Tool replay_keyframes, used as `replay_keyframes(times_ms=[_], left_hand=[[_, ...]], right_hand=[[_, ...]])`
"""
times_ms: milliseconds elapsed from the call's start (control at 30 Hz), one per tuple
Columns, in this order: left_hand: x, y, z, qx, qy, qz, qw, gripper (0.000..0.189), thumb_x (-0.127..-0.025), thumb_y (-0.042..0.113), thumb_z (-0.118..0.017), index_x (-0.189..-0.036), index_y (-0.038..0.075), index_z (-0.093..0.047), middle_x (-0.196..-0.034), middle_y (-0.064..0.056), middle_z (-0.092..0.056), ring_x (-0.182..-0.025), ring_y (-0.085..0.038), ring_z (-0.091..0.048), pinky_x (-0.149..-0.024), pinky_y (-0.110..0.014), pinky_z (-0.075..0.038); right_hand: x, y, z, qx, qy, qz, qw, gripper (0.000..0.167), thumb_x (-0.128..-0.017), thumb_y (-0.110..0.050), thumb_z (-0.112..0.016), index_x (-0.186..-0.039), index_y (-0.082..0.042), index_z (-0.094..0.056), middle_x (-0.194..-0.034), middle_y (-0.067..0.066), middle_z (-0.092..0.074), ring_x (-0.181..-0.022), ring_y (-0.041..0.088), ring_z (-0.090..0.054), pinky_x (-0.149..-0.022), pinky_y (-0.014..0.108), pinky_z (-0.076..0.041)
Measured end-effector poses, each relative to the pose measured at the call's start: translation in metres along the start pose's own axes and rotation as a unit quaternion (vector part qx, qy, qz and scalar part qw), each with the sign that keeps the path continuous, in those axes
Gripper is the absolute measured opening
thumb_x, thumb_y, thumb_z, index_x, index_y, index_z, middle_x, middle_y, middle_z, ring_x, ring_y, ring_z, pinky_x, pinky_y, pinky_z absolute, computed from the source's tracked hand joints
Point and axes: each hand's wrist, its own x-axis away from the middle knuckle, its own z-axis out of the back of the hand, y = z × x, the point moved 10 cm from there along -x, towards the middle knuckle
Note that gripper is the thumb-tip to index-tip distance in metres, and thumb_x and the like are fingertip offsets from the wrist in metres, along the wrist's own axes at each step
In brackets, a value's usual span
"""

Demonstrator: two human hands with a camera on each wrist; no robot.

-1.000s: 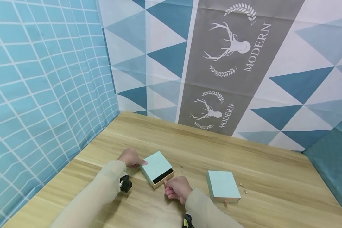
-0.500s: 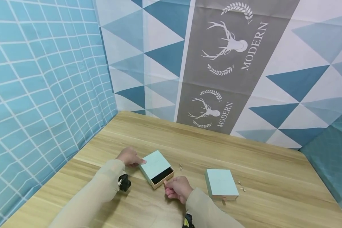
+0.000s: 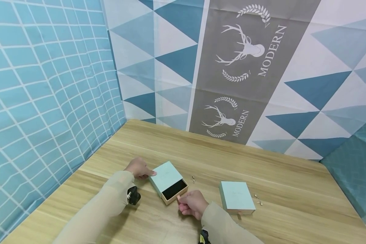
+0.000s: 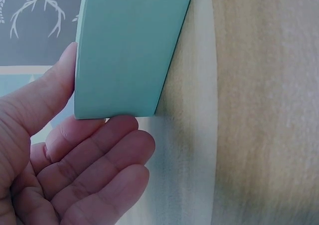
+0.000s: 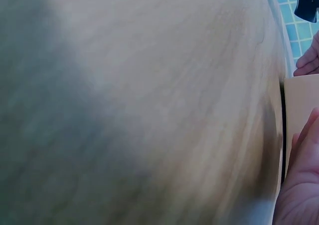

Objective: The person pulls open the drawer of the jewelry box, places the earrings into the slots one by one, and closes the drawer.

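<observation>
Two pinches on likely light, stiff box [image 3: 167,177]: corner facing left edge of table [image 3: 113,152] in left hand [image 3: 139,168], tab [image 3: 178,198] in right hand [image 3: 193,204].

mint-green box [image 3: 166,176], peach drawer [image 3: 172,201] with black interior [image 3: 175,189], white-gridded blue sheet [image 3: 48,84], wood-grained table [image 3: 201,156]

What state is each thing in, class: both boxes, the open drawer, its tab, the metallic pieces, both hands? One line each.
Held box: partly open, flat on the table.
Drawer: pulled partway out, dark inside.
Tab: pinched.
Other box: closed, flat.
Pieces beside held box: loose on the table.
Pieces beside other box: loose on the table.
Left hand: thumb on held box, fingers against its side.
Right hand: pinching the tab.
</observation>
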Motion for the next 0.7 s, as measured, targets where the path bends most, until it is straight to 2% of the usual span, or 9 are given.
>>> replay_keyframes(times_ms=[500,700], left_hand=[[0.0015,0.0003,-0.0002,-0.003,0.001,0.009,1.0000,0.052,-0.076,0.021,-0.082,-0.050,0.014,-0.037,-0.055,-0.003,-0.059,-0.055,-0.014,-0.057,-0.052,-0.028,-0.050],[0.0021,-0.0013,-0.0001,0.007,0.002,0.013,0.9999,0.054,-0.076,0.020,-0.082,-0.050,0.015,-0.035,-0.054,-0.002,-0.056,-0.053,-0.013,-0.054,-0.050,-0.026,-0.047]], right_hand=[[0.0017,0.0061,0.0037,0.007,-0.009,-0.012,0.9999,0.005,-0.092,0.001,-0.057,-0.089,0.005,-0.057,-0.056,-0.001,-0.054,-0.045,0.002,-0.050,-0.043,0.012,-0.043],[0.0051,0.0044,0.0041,0.006,-0.025,-0.011,0.9996,0.006,-0.092,0.001,-0.057,-0.090,0.006,-0.059,-0.055,-0.003,-0.054,-0.043,0.001,-0.048,-0.043,0.012,-0.042]])
